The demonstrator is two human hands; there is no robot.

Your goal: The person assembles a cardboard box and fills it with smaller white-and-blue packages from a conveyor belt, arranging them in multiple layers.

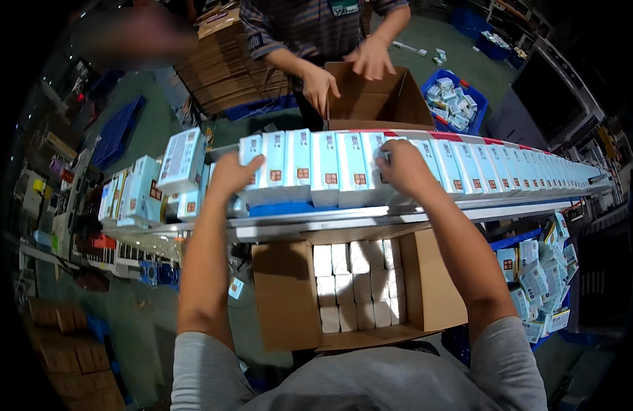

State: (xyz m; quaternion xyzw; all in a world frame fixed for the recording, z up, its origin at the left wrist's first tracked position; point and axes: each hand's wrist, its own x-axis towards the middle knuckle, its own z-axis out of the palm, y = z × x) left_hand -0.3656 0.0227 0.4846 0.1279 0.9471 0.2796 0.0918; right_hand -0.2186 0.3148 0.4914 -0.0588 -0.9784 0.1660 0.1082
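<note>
A row of light blue and white tissue packs (324, 168) stands upright on the conveyor in front of me. My left hand (231, 176) presses against the left end of several packs, its thumb on the face of the end one. On the right, my right hand (404, 168) reaches over the row, with its fingertips in among the packs. Those packs sit between my two hands, and the fingers behind them are partly hidden. Below, an open cardboard box (286, 294) holds white-topped packs in neat rows.
Across the conveyor (296, 227), a co-worker's hands are at another open carton (378, 96). Blue crates of loose packs stand at far right (460, 127) and near right (511, 241). One pack (181, 159) lies atop others at left. Flattened cardboard (227, 68) is stacked behind.
</note>
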